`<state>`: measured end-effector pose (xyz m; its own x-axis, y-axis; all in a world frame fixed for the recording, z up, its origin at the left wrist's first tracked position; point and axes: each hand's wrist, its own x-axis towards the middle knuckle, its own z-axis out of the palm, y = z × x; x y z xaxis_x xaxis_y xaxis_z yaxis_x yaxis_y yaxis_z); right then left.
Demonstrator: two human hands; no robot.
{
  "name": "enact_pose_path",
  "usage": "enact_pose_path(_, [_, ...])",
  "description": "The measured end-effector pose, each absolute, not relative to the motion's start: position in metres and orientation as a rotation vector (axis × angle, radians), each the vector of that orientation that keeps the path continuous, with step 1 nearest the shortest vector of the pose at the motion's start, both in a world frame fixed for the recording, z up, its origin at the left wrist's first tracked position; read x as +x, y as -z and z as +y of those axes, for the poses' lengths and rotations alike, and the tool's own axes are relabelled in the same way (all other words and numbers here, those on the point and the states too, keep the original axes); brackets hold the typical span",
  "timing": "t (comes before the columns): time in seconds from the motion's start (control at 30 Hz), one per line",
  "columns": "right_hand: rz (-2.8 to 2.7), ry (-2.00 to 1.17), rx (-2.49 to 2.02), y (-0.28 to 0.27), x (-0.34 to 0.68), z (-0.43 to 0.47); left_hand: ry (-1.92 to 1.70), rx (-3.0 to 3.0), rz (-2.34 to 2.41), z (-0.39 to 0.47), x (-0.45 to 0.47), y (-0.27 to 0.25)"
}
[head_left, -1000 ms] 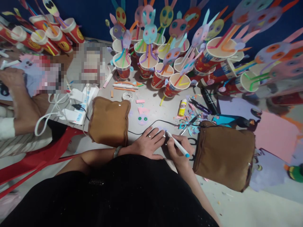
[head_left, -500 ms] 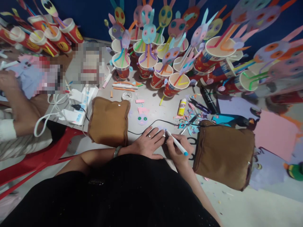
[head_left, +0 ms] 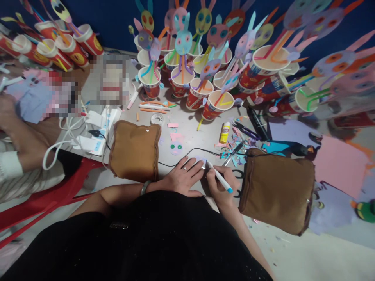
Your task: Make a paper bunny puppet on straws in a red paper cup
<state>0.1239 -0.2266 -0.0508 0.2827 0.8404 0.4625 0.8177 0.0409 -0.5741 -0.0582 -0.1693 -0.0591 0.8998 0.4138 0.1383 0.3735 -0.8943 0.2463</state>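
A white marker pen [head_left: 220,178] with a blue end is pinched in my right hand [head_left: 224,187], its tip down at a small piece of pale lilac paper [head_left: 200,159]. My left hand [head_left: 182,176] lies flat with fingers spread, its fingertips on or beside that paper, most of which they hide. Just beyond my left hand, a lilac paper face [head_left: 176,147] with two green eyes lies on the table. A glue stick [head_left: 225,132] stands past the marker, near a clear pen [head_left: 233,154] and paper scraps.
Brown cushion-like bags lie left [head_left: 134,151] and right [head_left: 278,191] of my hands. Several paper cups [head_left: 218,104] with paper rabbit heads crowd the back. A thin black cable [head_left: 191,150] crosses the table. At left are a power strip [head_left: 101,134] and another person's arm [head_left: 26,132].
The marker in my right hand has shifted very slightly at its tip. My left hand stays put. The other person's hand at the left has moved a little.
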Motion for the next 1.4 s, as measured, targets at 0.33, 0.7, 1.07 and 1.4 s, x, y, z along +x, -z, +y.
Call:
enact_pose_path(0.33, [-1.516, 0.02, -1.683, 0.0517, 0.1234, -0.2267, -0.313, 2.869, 0.611, -0.1694, -0.0579, 0.0586])
enact_pose_path(0.7, [-1.511, 0.013, -1.669, 0.0538, 0.1242, -0.2282, -0.362, 2.876, 0.613, -0.1696, -0.058, 0.0615])
enact_pose_path(1.07, [-1.548, -0.004, -1.695, 0.0477, 0.1232, -0.226, -0.394, 2.886, 0.605, -0.1691, -0.059, 0.0633])
enact_pose_path(1.4, [-1.56, -0.007, -1.685, 0.0473, 0.1236, -0.2247, -0.339, 2.866, 0.593, -0.169, -0.0593, 0.0633])
